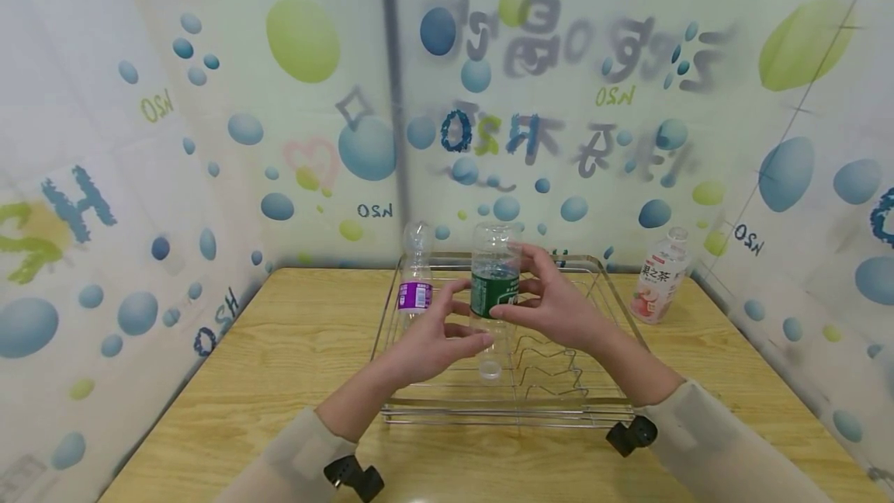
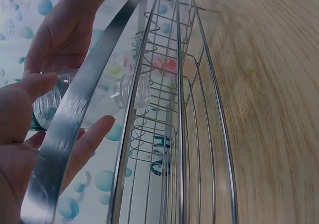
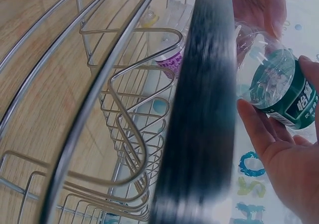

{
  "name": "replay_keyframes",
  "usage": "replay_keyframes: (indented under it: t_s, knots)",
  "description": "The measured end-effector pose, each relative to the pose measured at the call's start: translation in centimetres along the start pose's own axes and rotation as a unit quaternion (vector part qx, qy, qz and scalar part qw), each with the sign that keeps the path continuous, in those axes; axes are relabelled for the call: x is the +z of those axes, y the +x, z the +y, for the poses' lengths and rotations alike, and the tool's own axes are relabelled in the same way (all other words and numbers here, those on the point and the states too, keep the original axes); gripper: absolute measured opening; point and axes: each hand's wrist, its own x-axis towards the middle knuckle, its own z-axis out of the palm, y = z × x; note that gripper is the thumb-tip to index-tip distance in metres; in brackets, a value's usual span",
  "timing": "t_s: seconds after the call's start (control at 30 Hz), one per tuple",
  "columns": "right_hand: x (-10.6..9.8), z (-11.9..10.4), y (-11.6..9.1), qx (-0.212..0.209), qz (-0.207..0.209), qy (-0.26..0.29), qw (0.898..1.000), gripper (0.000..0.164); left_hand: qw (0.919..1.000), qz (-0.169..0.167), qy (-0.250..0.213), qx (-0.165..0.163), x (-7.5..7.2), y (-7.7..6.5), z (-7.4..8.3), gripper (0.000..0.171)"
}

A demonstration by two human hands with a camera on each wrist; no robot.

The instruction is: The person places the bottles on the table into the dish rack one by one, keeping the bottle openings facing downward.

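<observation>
I'm watching two hands working over one wire rack (image 1: 517, 402) on one wooden table (image 1: 293, 363), and I'm counting three plastic bottles. The right hand (image 1: 559, 303) is gripping the first, the green-labelled bottle (image 1: 494, 286), its thumb lying across the front of the label and its fingers curling round the far side. The left hand (image 1: 433, 340) is cupping loosely about the lower part of that same bottle, thumb and fingers standing well apart; I can't tell whether it is bearing any weight. The bottle is hanging upside down above the rack, base up and narrow neck pointing down.

The second, the purple-labelled bottle (image 1: 415, 295), is standing at the rack's left side, and in the right wrist view I'm seeing one yellowish cap (image 3: 149, 19) at its end. The third, the pink and white bottle (image 1: 659, 278), is standing upright on the table, to the right of the rack and apart from it.

Two pale sleeves (image 1: 726, 441) are covering the forearms, and I'm seeing two small black devices (image 1: 632, 435), one at each cuff. Behind everything, a printed sheet (image 1: 559, 99) is showing blue and green spots.
</observation>
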Motion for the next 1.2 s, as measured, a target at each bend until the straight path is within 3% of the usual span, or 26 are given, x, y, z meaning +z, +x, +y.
replay_keyframes:
  t_s: [0.23,0.37,0.6,0.73,0.87,1.0,1.2]
  knots:
    - [0.0,0.0,-0.1,-0.009,0.005,0.0,1.0,0.097,0.9995,-0.003,0.004,0.032,-1.0,-0.5,-0.5,0.071]
    - [-0.3,0.2,-0.1,-0.015,0.014,-0.008,1.0,0.096,0.9991,0.016,0.018,0.035,-2.4,-1.5,-0.8,0.061]
    - [-1.0,0.4,-0.3,-0.012,0.023,-0.011,1.0,0.096,0.9909,0.1,0.068,0.058,-5.7,-3.4,-1.9,0.042]
    - [-1.4,0.7,-0.5,-0.008,0.02,-0.013,1.0,0.095,0.9818,0.152,0.105,0.043,-7.8,-4.6,-2.7,0.039]
    - [-1.6,1.0,-0.6,-0.006,0.026,-0.026,0.999,0.095,0.9738,0.183,0.133,0.025,-9.4,-5.7,-3.8,0.038]
    - [-1.7,1.2,-0.6,-0.004,0.03,-0.03,0.999,0.096,0.9757,0.174,0.133,0.005,-10.2,-6.8,-5.0,0.039]
    - [-1.8,1.1,-0.5,-0.003,0.027,-0.032,0.999,0.096,0.9889,0.126,0.074,-0.029,-10.1,-7.5,-6.9,0.044]
